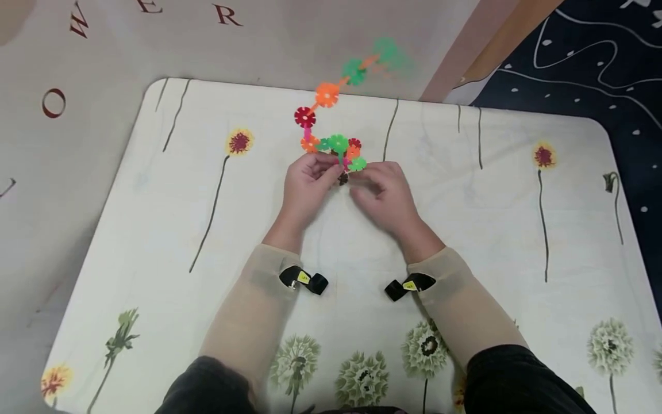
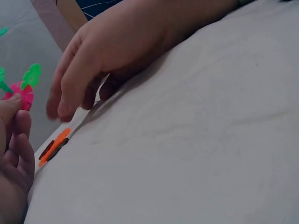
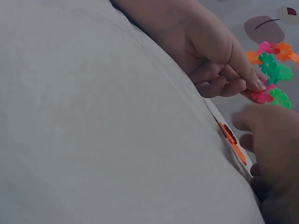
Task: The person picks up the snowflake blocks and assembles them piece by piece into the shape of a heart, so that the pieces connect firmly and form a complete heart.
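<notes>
My left hand (image 1: 306, 183) pinches a pink snowflake disc (image 2: 27, 96) between thumb and fingers. That disc belongs to a chain of interlocking plastic snowflake discs (image 1: 327, 95) in orange, red, pink and green. The chain bends up and away past the table's far edge; its far green end is blurred. A light green disc (image 1: 357, 164) juts from the pink one toward my right hand (image 1: 385, 192). The right fingers hang loosely bent just beside it, blurred in the right wrist view, with nothing seen between them.
Under the hands, a few loose discs, orange (image 2: 59, 143) and dark, lie on the flower-print tablecloth (image 1: 465, 230). Beyond the far edge stands a pale wall (image 1: 289, 46) with printed letters. Dark patterned fabric (image 1: 595, 69) lies at the far right.
</notes>
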Tool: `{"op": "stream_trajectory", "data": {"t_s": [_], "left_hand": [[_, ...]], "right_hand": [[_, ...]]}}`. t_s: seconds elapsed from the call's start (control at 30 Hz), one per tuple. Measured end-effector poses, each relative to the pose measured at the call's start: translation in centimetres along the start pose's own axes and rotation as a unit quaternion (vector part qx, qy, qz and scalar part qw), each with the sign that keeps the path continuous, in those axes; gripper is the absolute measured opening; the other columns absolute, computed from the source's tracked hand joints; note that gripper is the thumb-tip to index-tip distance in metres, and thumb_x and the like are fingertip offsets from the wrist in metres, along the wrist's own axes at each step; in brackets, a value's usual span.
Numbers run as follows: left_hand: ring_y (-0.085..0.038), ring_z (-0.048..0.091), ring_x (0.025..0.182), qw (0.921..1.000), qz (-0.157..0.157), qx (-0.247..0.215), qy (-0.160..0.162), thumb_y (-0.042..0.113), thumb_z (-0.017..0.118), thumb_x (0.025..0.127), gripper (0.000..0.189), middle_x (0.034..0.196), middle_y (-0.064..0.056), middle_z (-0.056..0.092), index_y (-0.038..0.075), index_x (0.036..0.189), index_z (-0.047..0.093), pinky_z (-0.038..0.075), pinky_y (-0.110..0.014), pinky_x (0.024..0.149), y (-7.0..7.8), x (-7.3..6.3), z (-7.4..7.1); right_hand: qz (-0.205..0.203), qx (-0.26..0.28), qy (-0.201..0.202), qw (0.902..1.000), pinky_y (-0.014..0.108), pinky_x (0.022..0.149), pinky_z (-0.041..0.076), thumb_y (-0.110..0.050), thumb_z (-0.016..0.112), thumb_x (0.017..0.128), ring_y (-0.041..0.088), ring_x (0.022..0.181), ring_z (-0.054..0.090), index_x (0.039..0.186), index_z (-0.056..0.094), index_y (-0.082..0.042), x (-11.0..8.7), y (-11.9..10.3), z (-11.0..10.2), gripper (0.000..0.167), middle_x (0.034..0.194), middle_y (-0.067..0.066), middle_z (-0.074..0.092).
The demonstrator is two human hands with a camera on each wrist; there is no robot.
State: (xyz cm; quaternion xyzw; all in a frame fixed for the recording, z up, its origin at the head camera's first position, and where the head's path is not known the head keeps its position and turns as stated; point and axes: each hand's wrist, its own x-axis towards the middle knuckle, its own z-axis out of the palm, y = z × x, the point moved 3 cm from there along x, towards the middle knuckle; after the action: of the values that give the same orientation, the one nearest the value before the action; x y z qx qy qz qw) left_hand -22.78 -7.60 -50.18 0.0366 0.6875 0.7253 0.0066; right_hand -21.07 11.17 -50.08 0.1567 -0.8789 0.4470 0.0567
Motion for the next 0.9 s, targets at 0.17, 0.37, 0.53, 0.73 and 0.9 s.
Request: {"op": "stream_trajectory", "data": {"t_s": [0.17, 0.37, 0.53, 0.73, 0.9], "left_hand": [[-0.022, 0.072, 0.085, 0.9995, -0.015, -0.022, 0.018, 0.001, 0.074, 0.099, 0.013, 0.103, -0.014, 0.077, -0.004, 0.111, 0.072, 0.061, -0.026, 0.075, -0.12, 0.10, -0.20], [-0.021, 0.072, 0.087, 1.0000, 0.001, 0.001, 0.003, 0.001, 0.074, 0.099, 0.013, 0.102, -0.015, 0.076, -0.005, 0.111, 0.072, 0.060, -0.026, 0.078, -0.30, 0.10, -0.14], [-0.017, 0.071, 0.085, 0.9998, 0.016, 0.014, 0.002, -0.001, 0.073, 0.099, 0.013, 0.103, -0.015, 0.076, -0.007, 0.110, 0.072, 0.059, -0.026, 0.079, -0.22, 0.13, -0.09], [-0.017, 0.070, 0.084, 0.9998, 0.014, 0.011, 0.002, -0.001, 0.073, 0.099, 0.014, 0.104, -0.015, 0.076, -0.007, 0.111, 0.071, 0.059, -0.025, 0.078, -0.07, 0.12, -0.10], [-0.017, 0.070, 0.083, 0.9999, 0.011, 0.003, 0.009, 0.000, 0.072, 0.100, 0.013, 0.103, -0.014, 0.076, -0.006, 0.112, 0.071, 0.059, -0.024, 0.079, -0.16, 0.17, -0.01]], "right_hand": [[-0.067, -0.096, -0.120, 0.9858, 0.059, 0.114, 0.034, -0.031, 0.073, 0.099, 0.035, 0.141, 0.043, 0.135, 0.076, -0.020, -0.09, -0.44, 0.58, 0.038, 0.151, 0.001, 0.062], [-0.065, -0.074, -0.106, 0.9896, 0.057, 0.107, 0.038, -0.029, 0.080, 0.093, 0.030, 0.131, 0.049, 0.114, 0.085, -0.018, -0.30, -0.46, 0.65, 0.024, 0.135, 0.001, 0.072], [-0.073, -0.033, -0.070, 0.9944, 0.048, 0.099, 0.041, -0.025, 0.087, 0.087, 0.025, 0.111, 0.054, 0.092, 0.083, -0.016, -0.20, -0.33, 0.72, 0.011, 0.102, -0.002, 0.075], [-0.069, -0.064, -0.074, 0.9928, 0.046, 0.097, 0.040, -0.029, 0.086, 0.089, 0.030, 0.112, 0.049, 0.113, 0.084, -0.014, -0.20, -0.47, 0.64, 0.028, 0.105, 0.004, 0.065], [-0.069, -0.036, -0.070, 0.9945, 0.046, 0.099, 0.039, -0.020, 0.087, 0.088, 0.029, 0.113, 0.051, 0.099, 0.084, -0.014, -0.28, -0.56, 0.49, 0.013, 0.109, 0.004, 0.068]]}}
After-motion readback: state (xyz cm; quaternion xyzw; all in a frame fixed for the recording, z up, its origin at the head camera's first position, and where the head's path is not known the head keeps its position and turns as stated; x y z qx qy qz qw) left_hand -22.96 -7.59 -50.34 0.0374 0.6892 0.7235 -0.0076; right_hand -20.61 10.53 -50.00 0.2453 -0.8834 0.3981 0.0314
